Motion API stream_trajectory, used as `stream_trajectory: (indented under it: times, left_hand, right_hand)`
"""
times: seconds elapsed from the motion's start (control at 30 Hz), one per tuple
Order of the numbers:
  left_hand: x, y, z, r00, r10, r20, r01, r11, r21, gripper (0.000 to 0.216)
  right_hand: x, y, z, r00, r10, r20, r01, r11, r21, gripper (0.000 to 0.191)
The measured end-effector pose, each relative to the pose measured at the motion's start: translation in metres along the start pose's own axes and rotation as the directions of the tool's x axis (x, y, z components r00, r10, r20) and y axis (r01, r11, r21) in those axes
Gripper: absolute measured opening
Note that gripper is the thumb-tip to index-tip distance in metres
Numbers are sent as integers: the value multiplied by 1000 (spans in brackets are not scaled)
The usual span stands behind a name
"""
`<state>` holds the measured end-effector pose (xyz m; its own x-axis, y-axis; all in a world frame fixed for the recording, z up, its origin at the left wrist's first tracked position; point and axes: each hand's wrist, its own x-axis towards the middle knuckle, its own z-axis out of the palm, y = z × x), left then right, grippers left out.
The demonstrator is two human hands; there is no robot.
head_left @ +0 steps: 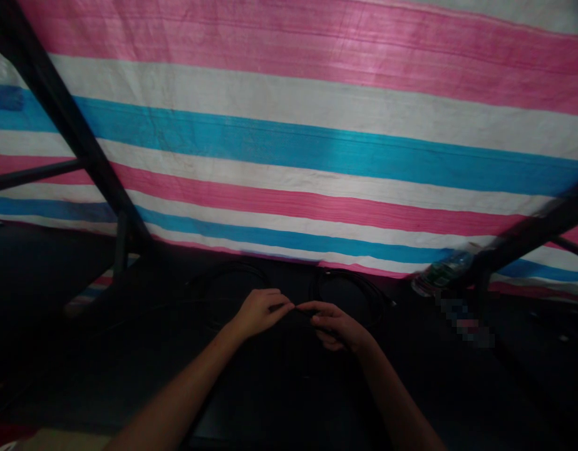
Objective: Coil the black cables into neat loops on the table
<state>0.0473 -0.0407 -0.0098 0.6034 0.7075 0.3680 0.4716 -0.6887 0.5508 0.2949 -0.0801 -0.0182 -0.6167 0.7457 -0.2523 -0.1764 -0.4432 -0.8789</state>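
My left hand (260, 313) is closed, its thumb and fingers pinching a thin black cable (304, 310) above the dark tabletop. Close beside it, my right hand (338, 326) has its fingers curled round the same cable, with the fingertips of both hands almost meeting. Behind the left hand lies a loop of black cable (244, 265), partly hidden by that hand. A second coil of black cable (374, 289) rests behind the right hand, with what look like small connectors at its ends. Dim light hides how the held cable runs below the hands.
The dark table (279, 401) stretches under both arms. A clear plastic bottle with a green label (441, 274) lies tilted at the back right. Dark metal frame bars (89, 156) slant at the left and right. A striped pink, white and blue sheet (289, 138) hangs behind the table.
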Motion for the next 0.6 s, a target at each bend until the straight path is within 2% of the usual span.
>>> stream_trajectory:
  times: [0.13, 0.4, 0.5, 0.6]
  left_hand:
    - [2, -6, 0, 1000, 25, 7, -25, 999, 23, 52]
    - [1, -26, -26, 996, -75, -47, 73, 996, -46, 58]
    - [1, -28, -24, 996, -88, -6, 87, 995, -53, 58]
    - [1, -24, -16, 996, -87, 4, 87, 996, 13, 56]
  right_hand:
    - [-4, 0, -4, 995, 61, 80, -53, 993, -105, 51]
    - [-26, -15, -23, 995, 95, 6, -93, 979, -180, 50]
    - [-33, -19, -28, 991, 136, -1, -133, 970, -206, 49]
    - [-35, -19, -31, 986, 165, -2, -162, 965, -208, 48]
